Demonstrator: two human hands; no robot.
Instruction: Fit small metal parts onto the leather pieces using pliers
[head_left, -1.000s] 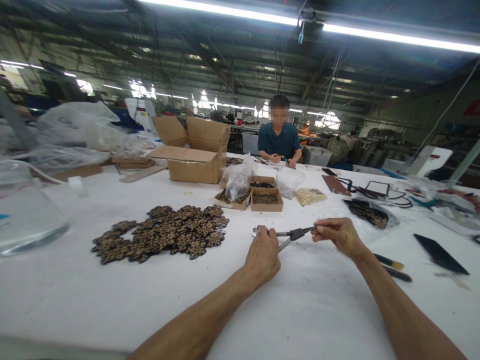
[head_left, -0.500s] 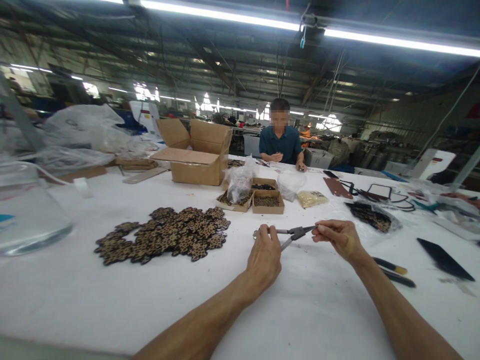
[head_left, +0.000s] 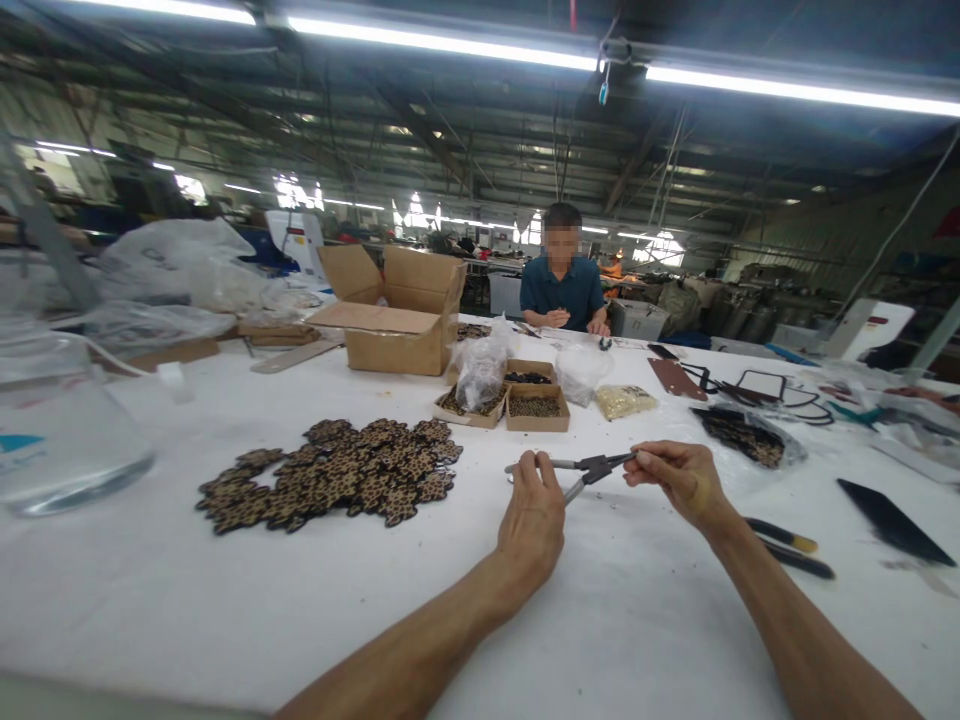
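Observation:
My left hand [head_left: 531,520] is closed around the handles of grey metal pliers [head_left: 598,468], whose jaws point right. At the jaw tips my right hand [head_left: 679,480] has thumb and fingers pinched together; what sits between them is too small to make out. Left of my hands lies a spread pile of leopard-print, flower-shaped pieces [head_left: 337,475] with dark edges. A second tool with black and yellow handles [head_left: 791,550] rests on the table by my right forearm.
Beyond the pliers stand small cardboard trays [head_left: 537,422] of little parts, a bag of yellowish pieces [head_left: 625,401] and an open carton [head_left: 394,345]. A dark flat panel [head_left: 892,520] lies at right. A co-worker [head_left: 561,285] sits across the white table [head_left: 225,610].
The view has shifted slightly, so the things sit a little lower. Both my hands keep nearly the same pose at the pliers. The co-worker's hand on the table has moved slightly.

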